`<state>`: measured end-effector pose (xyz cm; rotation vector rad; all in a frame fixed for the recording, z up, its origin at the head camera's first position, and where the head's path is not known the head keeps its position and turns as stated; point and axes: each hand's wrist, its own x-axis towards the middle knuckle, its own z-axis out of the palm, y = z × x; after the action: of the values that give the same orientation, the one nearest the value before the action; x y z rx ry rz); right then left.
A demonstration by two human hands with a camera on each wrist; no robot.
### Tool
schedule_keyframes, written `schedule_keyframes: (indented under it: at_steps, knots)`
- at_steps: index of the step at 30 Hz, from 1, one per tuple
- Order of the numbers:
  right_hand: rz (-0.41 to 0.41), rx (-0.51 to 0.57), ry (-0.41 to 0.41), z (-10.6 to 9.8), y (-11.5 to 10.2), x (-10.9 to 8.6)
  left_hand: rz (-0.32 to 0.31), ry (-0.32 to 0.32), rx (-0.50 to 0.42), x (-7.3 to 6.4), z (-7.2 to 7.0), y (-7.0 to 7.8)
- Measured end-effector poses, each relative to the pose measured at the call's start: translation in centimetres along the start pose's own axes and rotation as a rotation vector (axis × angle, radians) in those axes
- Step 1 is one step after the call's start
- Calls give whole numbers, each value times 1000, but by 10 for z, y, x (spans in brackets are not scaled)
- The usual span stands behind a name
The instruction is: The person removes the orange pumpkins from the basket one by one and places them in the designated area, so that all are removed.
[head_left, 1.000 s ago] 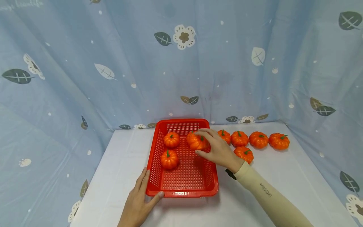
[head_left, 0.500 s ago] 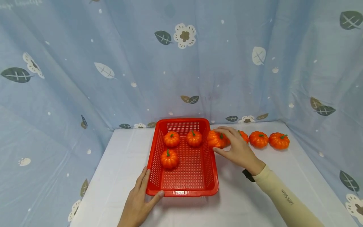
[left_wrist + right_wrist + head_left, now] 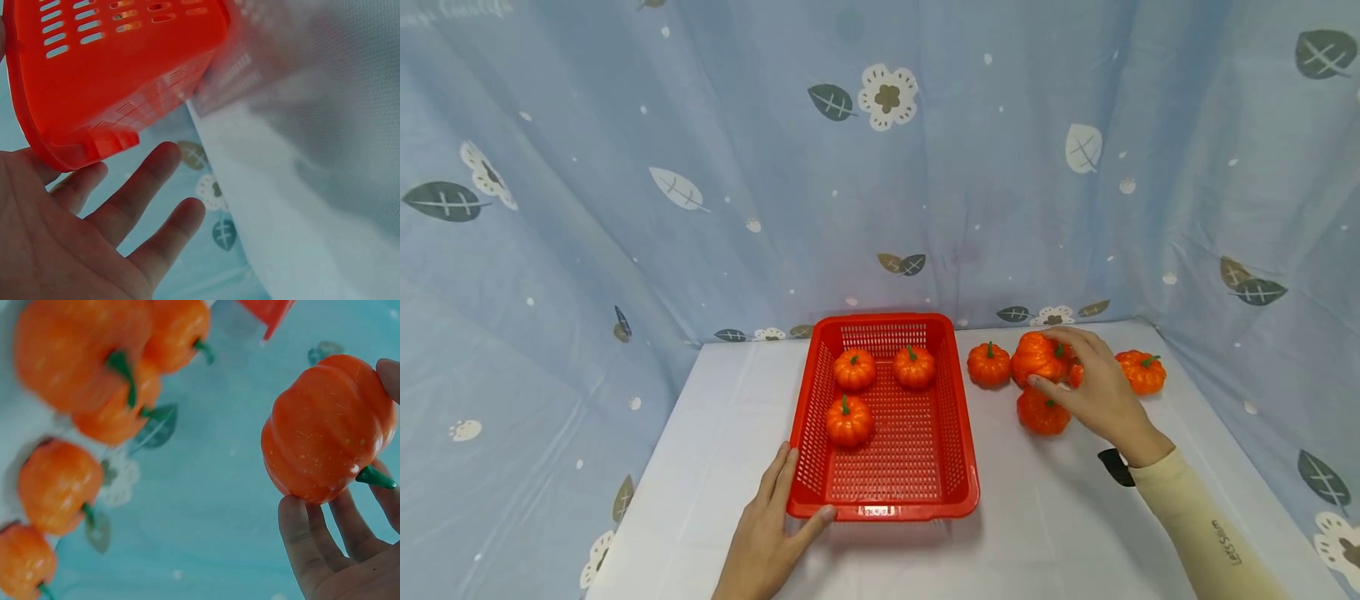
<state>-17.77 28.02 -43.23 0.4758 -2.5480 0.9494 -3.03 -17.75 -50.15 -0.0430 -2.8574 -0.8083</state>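
A small orange pumpkin (image 3: 1036, 360) with a green stem is pinched between the thumb and fingers of my right hand (image 3: 1101, 387), above the table right of the basket. In the right wrist view the held pumpkin (image 3: 325, 431) hangs apart from several blurred pumpkins. My left hand (image 3: 763, 521) rests at the near left corner of the red plastic basket (image 3: 880, 511), thumb on the front rim. Its fingers (image 3: 140, 194) look extended and spread outside the basket wall in the left wrist view. Inside the basket lie three pumpkins: back left (image 3: 854, 369), back right (image 3: 914, 367) and left middle (image 3: 849, 422).
On the white table (image 3: 1000, 533) right of the basket sit more pumpkins: one beside the rim (image 3: 988, 365), one nearer me (image 3: 1043, 412) and one at the far right (image 3: 1141, 372). My right hand partly hides others. A blue patterned curtain (image 3: 1037, 208) stands behind.
My right hand has carried the pumpkin from over the basket's back right rightward, past the rim, to above the row of pumpkins. My left hand and the basket have stayed put.
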Motion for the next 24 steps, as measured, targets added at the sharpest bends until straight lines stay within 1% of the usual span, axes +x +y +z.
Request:
schedule_keyframes:
  at_steps: [5, 8, 14, 18, 24]
  knots:
    - [54, -25, 5, -15, 17, -9, 1, -1, 7, -1, 1, 0]
    - [62, -49, 15, -22, 26, -18, -3, -3, 6, -1, 1, 0]
    - [85, -81, 23, -28, 44, -32, -6, -8, 2, 0, 0, 0]
    - [116, -87, -6, -28, 58, -40, -6, -9, -2, 0, 0, 0]
    - [184, -136, -82, -28, 76, -51, -6, -10, -6, 1, 0, 0]
